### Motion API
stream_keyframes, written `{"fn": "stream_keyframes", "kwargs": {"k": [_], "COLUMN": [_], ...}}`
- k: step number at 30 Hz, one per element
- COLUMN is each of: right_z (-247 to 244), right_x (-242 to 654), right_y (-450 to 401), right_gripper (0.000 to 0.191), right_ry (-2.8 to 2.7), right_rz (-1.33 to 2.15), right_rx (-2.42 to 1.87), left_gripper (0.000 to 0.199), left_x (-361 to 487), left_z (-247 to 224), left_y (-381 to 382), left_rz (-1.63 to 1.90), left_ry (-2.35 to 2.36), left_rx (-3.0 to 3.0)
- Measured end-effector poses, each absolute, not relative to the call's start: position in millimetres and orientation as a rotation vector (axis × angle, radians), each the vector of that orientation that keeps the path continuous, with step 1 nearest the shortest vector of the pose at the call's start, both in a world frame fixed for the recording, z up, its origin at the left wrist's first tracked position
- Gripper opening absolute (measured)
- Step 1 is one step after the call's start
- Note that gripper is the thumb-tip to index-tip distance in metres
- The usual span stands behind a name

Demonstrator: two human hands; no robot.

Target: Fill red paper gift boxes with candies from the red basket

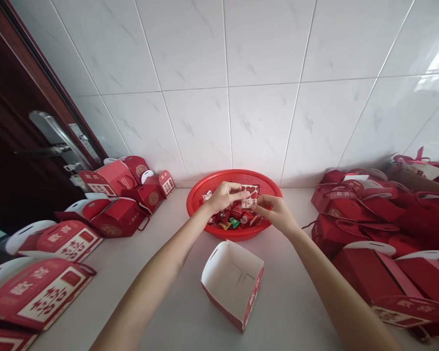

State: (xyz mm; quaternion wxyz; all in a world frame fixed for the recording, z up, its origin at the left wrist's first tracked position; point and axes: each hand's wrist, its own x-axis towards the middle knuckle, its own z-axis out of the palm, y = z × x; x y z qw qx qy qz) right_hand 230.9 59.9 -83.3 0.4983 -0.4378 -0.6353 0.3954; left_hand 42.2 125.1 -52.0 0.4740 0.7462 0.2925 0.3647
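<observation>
My left hand (226,196) and my right hand (274,212) are both closed on one small flat red-and-white packet (249,196) with heart shapes, pinching it from either side. They hold it over a red plastic basket (192,195) near the wall. Inside the basket lie several wrapped sweets (234,222), mostly red, with a green and a yellow one among them. Between my forearms, in front of the basket, an open red box (232,282) with a white inside stands on the white surface. Nothing shows inside that box.
Several folded red gift boxes (122,217) stand in rows on the left, beside a dark door with a metal handle (64,139). Many more red boxes (373,263) crowd the right side. A tiled wall (193,122) rises behind the basket.
</observation>
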Motion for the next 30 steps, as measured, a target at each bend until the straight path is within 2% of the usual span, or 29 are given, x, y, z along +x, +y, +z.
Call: {"fn": "stream_keyframes", "kwargs": {"k": [3, 8, 19, 24, 30], "right_z": [-84, -90, -89, -65, -29], "right_x": [231, 231, 231, 227, 215], "right_y": [60, 64, 61, 45, 6], "right_gripper": [0.024, 0.018, 0.022, 0.028, 0.024], "right_ry": [-1.588, -1.609, -1.591, -1.476, -1.459], "right_rz": [0.962, 0.904, 0.947, 1.062, 1.114], "right_rx": [-1.084, -1.113, -1.103, -0.945, -0.797], "left_gripper": [0.041, 0.039, 0.039, 0.039, 0.026], "left_x": [42, 41, 42, 44, 40], "left_z": [-54, -57, -54, -47, -16], "left_y": [127, 130, 128, 113, 58], "left_rz": [0.932, 0.909, 0.895, 1.020, 1.285], "left_ry": [0.718, 0.719, 0.745, 0.721, 0.639], "left_rx": [1.848, 1.863, 1.790, 1.644, 1.425]}}
